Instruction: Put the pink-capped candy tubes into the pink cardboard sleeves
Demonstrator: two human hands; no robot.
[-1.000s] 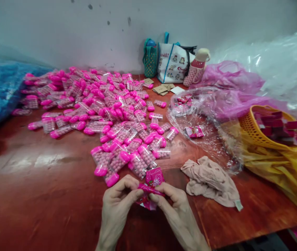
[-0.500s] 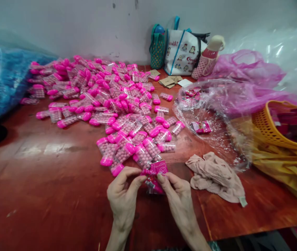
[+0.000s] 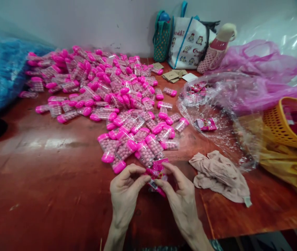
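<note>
- Both hands pinch one pink wrapper [image 3: 156, 174]: left hand [image 3: 126, 191] grip closed on its left edge, right hand [image 3: 180, 198] grip closed on the right.
- It's held just above the worktop [image 3: 46, 181], near edge.
- Best bet I'd say: fingertips close together, fold kept tight.
- Pile of pink-capped tubes [image 3: 117, 101] just behind, beige cloth [image 3: 218, 174] to the right.

Cloth [image 3: 220, 176] right of hands, capsule pile [image 3: 117, 101] behind.
</note>
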